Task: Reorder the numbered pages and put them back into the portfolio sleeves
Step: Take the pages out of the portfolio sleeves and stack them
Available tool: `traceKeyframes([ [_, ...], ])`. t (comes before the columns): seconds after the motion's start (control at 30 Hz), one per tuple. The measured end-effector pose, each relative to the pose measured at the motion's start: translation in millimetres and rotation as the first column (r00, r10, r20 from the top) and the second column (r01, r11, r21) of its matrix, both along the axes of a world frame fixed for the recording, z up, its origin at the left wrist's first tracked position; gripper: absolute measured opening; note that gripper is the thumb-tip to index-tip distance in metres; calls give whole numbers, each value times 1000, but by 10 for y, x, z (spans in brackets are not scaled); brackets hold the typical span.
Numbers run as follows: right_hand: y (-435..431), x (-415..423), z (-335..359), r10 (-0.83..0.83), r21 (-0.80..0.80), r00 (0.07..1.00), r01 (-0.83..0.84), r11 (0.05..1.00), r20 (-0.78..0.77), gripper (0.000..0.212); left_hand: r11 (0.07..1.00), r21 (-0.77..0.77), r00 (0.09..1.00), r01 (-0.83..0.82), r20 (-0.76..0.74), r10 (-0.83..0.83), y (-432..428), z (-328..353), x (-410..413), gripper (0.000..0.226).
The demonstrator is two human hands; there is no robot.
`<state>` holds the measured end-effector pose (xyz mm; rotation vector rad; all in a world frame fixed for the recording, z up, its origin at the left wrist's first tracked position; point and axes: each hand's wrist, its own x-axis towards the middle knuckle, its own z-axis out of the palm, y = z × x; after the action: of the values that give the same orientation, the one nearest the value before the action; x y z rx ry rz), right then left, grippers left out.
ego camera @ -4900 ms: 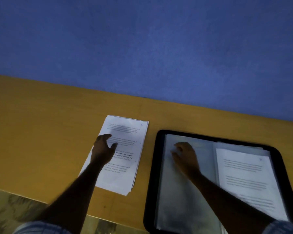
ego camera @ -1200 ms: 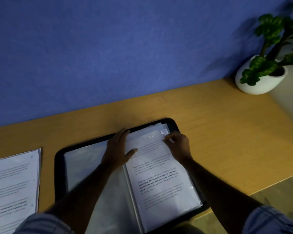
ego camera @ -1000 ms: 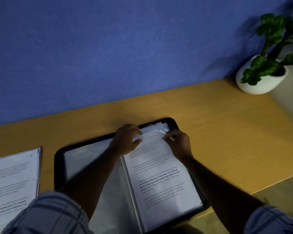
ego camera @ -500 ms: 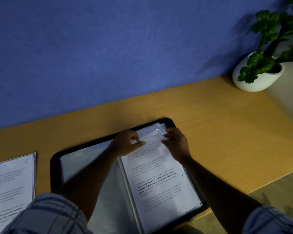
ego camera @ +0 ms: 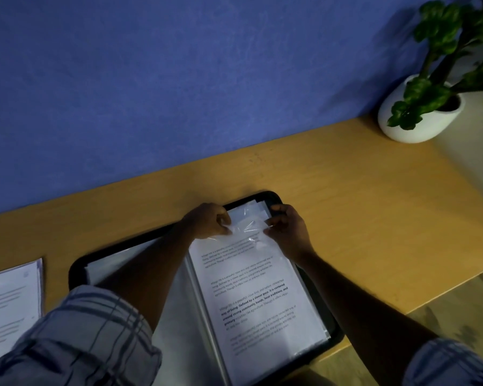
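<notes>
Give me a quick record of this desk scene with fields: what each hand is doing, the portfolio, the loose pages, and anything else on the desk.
Left hand: pinches the top edge of the clear sleeve
Right hand: pinches the same edge, on its right side
Portfolio: black, open flat on the desk
Printed page: on the portfolio's right half, top just below the hands
Loose pages: stacked left of the portfolio, apart from it
Potted plant: far right corner, by the blue wall
</notes>
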<state>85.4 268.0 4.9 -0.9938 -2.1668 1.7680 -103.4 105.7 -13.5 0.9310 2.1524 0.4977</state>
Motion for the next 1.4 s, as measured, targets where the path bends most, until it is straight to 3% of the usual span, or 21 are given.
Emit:
traceKeyframes([
  [0.23, 30, 3, -36, 9, -16, 1000, -8, 1000, 24, 47, 995, 14, 992, 103, -72, -102, 54, -30, 67, 46],
  [0.37, 61, 8, -46, 29, 7, 998, -29, 1000, 47, 44, 994, 93, 998, 48, -56, -43, 30, -4, 78, 40],
  [0.47, 75, -20, -78, 50, 14, 995, -51, 999, 84, 48, 995, 101, 998, 25, -64, -19, 5, 13, 42, 16],
  [0.77, 154, -468, 144, 173, 190, 982, -184, 964, 73, 66, 964, 210, 970, -166, -143, 198, -31, 124, -266, 23],
  [0.93, 161, -986, 334, 231, 255, 963, -260, 931, 137, 56, 928, 318, 961, -192, -129, 243, -25, 246, -437, 13],
  [1.03, 237, -1244, 332, 295, 192, 904, -363, 912, 309, 35, 910, 371, 964, -187, -110, 243, -20, 295, -506, 7],
  [1.13, 271, -1348, 358, 342, 173, 880, -412, 894, 329, 17, 884, 403, 947, -236, -106, 302, -56, 321, -512, 9],
  [1.23, 282, -1399, 432, 323, 212, 910, -380, 900, 259, 8, 809, 400, 883, -431, 2, 470, -190, 262, -537, 41],
  [1.33, 285, -1468, 468, 319, 208, 931, -352, 913, 178, 13, 647, 300, 711, -701, 357, 606, -379, 184, -606, 79],
  [1.4, 274, -1538, 467, 311, 217, 941, -334, 917, 136, 17, 556, 265, 604, -788, 509, 613, -452, 176, -622, 80],
])
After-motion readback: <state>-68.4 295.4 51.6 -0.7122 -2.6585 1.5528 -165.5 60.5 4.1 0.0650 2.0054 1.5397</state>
